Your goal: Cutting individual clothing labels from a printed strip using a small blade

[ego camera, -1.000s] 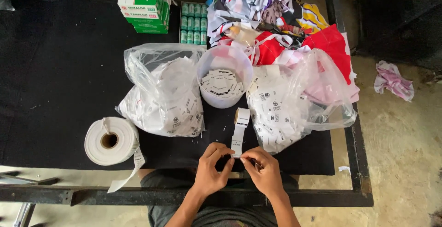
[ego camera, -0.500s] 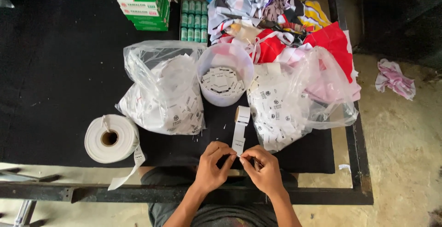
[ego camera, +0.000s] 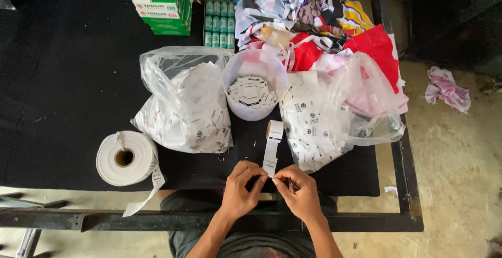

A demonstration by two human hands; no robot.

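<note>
A narrow white label strip (ego camera: 271, 153) runs from a small roll (ego camera: 273, 130) standing on the black table down to my hands at the near edge. My left hand (ego camera: 239, 190) pinches the strip's lower end between thumb and fingers. My right hand (ego camera: 298, 191) meets it from the right, its fingertips closed on the same end. The two hands touch each other at the strip. Just beyond the small roll stands a clear plastic tub (ego camera: 254, 90) holding several cut white labels.
A big white label roll (ego camera: 125, 157) lies at the near left with a loose tail. Two clear bags of labels (ego camera: 183, 106) (ego camera: 327, 116) flank the tub. Green and white boxes (ego camera: 163, 1), small green bottles (ego camera: 218, 22) and piled coloured cloth (ego camera: 314, 17) fill the back. A rag (ego camera: 447, 88) lies on the floor.
My hands have stayed at the strip's lower end, shifting their fingers only slightly. The small roll and strip remain in place.
</note>
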